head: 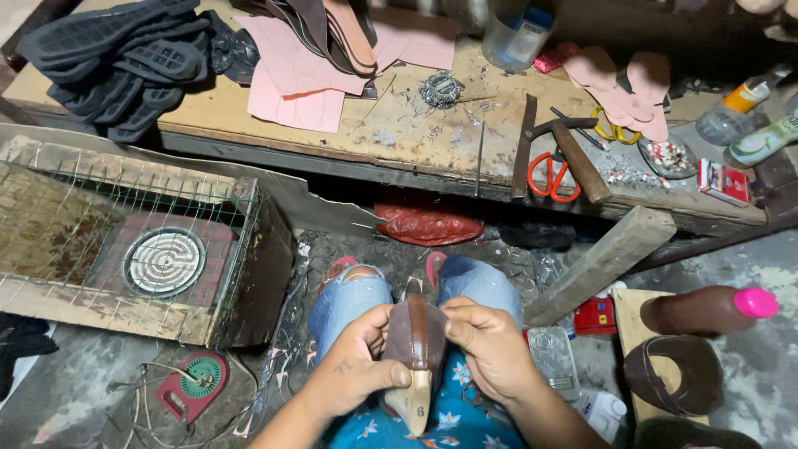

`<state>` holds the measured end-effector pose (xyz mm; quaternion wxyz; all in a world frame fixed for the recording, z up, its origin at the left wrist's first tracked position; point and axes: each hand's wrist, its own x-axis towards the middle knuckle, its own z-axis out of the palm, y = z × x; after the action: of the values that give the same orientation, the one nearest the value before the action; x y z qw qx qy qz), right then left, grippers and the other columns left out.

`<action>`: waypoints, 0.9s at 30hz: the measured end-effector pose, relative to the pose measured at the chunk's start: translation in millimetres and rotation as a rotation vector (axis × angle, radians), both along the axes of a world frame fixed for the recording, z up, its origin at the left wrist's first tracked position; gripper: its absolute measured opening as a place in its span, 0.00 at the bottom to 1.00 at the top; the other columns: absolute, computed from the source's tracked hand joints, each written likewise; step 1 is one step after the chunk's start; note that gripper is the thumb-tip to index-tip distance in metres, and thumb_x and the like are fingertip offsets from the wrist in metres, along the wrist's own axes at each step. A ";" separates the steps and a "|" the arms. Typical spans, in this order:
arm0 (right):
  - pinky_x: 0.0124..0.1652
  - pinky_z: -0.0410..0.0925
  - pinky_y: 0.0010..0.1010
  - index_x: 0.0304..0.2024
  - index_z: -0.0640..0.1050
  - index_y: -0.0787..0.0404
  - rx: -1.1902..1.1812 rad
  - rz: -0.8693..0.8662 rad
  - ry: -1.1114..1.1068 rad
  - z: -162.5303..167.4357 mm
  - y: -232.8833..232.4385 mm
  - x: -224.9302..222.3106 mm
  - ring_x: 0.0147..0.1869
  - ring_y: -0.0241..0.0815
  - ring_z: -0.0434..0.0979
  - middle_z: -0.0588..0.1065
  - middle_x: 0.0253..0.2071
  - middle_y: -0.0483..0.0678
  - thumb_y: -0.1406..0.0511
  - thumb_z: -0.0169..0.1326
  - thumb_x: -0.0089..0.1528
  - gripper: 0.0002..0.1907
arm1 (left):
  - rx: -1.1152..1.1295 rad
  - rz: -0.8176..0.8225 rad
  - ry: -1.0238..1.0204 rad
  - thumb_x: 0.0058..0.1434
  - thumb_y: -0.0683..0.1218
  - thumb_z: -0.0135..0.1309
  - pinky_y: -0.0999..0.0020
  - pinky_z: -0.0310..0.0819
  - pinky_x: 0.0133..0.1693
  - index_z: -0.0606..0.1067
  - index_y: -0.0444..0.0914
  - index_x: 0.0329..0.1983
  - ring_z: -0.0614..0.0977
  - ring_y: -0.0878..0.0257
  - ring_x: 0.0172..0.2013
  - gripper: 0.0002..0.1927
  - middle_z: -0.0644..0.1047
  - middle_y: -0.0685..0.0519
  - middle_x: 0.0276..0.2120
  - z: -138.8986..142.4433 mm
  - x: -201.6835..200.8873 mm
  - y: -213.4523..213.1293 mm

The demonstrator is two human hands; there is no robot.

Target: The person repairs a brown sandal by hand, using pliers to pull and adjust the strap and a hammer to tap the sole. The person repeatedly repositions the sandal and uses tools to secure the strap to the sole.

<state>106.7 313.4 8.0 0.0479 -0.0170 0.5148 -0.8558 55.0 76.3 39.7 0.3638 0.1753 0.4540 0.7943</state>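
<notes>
A brown leather shoe upper (417,337) on a pale wooden last (416,405) sits over the person's knees, clasped by 2 hands: left hand (353,366) and right hand (490,349) both closed around it. Beyond lie a hammer (572,154) and red scissors (550,176) on the workbench (391,125).

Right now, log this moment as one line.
left hand: grips shoe form | right hand: presses brown leather | nearby: hammer, scissors on bench

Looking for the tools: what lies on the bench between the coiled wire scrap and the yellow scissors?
In the head view, a hammer and red-handled scissors lie between the wire scrap and yellow scissors.
</notes>
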 end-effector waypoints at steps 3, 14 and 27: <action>0.57 0.66 0.42 0.50 0.78 0.76 -0.135 -0.112 -0.106 -4.9 -5.1 6.3 0.55 0.50 0.76 0.76 0.51 0.57 0.71 0.57 0.68 0.12 | -0.021 0.036 -0.008 0.49 0.54 0.73 0.67 0.72 0.56 0.69 0.33 0.60 0.79 0.65 0.50 0.40 0.78 0.53 0.48 -3.0 4.6 4.1; 0.57 0.69 0.41 0.48 0.80 0.75 -0.226 -0.215 -0.209 4.8 -17.7 0.1 0.53 0.48 0.81 0.81 0.49 0.59 0.70 0.54 0.63 0.14 | -0.068 0.149 0.035 0.54 0.56 0.69 0.66 0.73 0.54 0.68 0.32 0.59 0.79 0.64 0.49 0.37 0.78 0.51 0.48 -1.5 10.2 17.7; 0.49 0.67 0.31 0.45 0.77 0.68 -0.242 -0.139 -0.225 -26.1 -5.7 -16.3 0.46 0.38 0.76 0.78 0.42 0.49 0.70 0.55 0.70 0.05 | -0.088 0.039 0.056 0.60 0.56 0.62 0.67 0.74 0.52 0.71 0.33 0.61 0.80 0.66 0.48 0.32 0.80 0.52 0.48 -12.7 -7.0 10.6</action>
<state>90.4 307.7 -18.1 0.0435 0.1086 0.3994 -0.9093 48.0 86.9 27.0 0.3427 0.1724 0.5018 0.7753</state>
